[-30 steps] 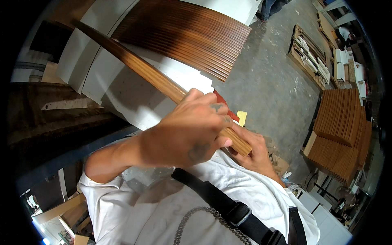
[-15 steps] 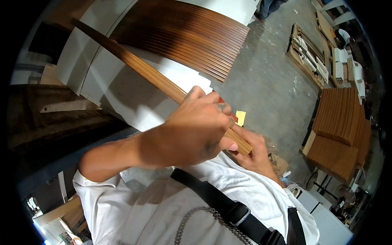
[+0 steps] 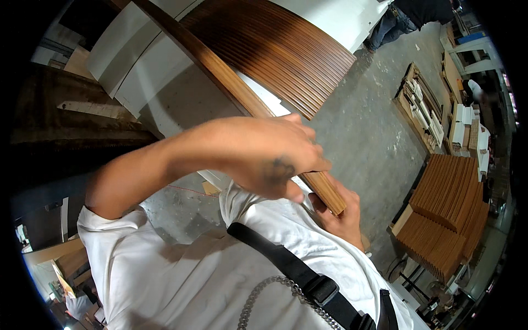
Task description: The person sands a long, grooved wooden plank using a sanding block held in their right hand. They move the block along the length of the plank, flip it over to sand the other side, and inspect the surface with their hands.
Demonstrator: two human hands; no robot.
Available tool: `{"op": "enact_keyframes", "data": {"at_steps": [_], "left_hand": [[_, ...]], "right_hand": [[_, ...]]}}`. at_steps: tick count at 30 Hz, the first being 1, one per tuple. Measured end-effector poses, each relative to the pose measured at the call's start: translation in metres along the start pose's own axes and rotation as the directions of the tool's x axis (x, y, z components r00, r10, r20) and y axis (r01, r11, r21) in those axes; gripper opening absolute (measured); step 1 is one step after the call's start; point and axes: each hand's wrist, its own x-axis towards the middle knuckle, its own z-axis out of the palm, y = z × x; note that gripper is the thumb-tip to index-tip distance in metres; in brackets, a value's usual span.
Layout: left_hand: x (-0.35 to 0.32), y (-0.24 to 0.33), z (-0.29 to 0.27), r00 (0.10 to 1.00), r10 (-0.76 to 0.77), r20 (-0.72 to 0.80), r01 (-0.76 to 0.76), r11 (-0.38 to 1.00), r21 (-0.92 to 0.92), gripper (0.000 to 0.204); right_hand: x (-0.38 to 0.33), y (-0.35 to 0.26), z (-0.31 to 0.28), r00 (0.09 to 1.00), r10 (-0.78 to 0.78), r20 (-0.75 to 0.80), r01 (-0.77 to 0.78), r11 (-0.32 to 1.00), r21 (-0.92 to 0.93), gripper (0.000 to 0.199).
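Note:
A long brown wooden strip [image 3: 250,99] runs slantwise from the upper left down to my body. My left hand [image 3: 269,157] lies across it near its close end, fingers curled over the far edge and thumb on the near side. The fingertips are hidden behind the hand, so anything else under them does not show. My right hand [image 3: 347,212] grips the strip's near end from below and the right. Beyond the strip, a ribbed brown wooden panel [image 3: 275,47] rests on a white work surface [image 3: 157,71].
Stacks of ribbed brown panels [image 3: 445,209] stand on the floor at the right. A wooden frame [image 3: 412,110] with white pieces lies further back. A person in dark clothing [image 3: 393,27] is at the top right. A dark, heavy structure [image 3: 60,104] stands at the left.
The view has shifted, and more of the other person shows. My left forearm is more raised and its wrist more bent. The red and yellow bits by my left fingers no longer show.

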Motion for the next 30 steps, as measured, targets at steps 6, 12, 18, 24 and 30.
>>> {"op": "enact_keyframes", "data": {"at_steps": [6, 12, 18, 24, 30], "left_hand": [[0.007, 0.008, 0.012, 0.982, -0.135, -0.132, 0.126, 0.989, -0.071, 0.039], [0.015, 0.014, 0.008, 0.968, -0.221, -0.115, 0.204, 0.969, -0.141, 0.043], [0.024, 0.018, 0.039, 0.926, -0.128, -0.354, 0.168, 0.982, 0.085, 0.065], [0.027, 0.025, 0.029, 0.945, -0.23, -0.231, 0.271, 0.948, 0.168, 0.071], [-0.031, -0.017, -0.019, 0.852, -0.337, -0.401, 0.414, 0.902, 0.12, 0.057]], "right_hand": [[-0.003, 0.004, 0.004, 0.997, -0.02, -0.071, 0.02, 1.0, 0.0, 0.041], [0.001, -0.003, 0.003, 0.998, -0.04, -0.054, 0.038, 0.999, -0.038, 0.044], [0.001, -0.008, 0.003, 0.988, -0.121, -0.098, 0.108, 0.986, -0.127, 0.044], [0.0, 0.003, -0.003, 0.993, -0.115, 0.024, 0.117, 0.985, -0.129, 0.051], [0.002, 0.007, -0.003, 1.0, 0.013, 0.028, -0.014, 0.999, 0.031, 0.063]]}}
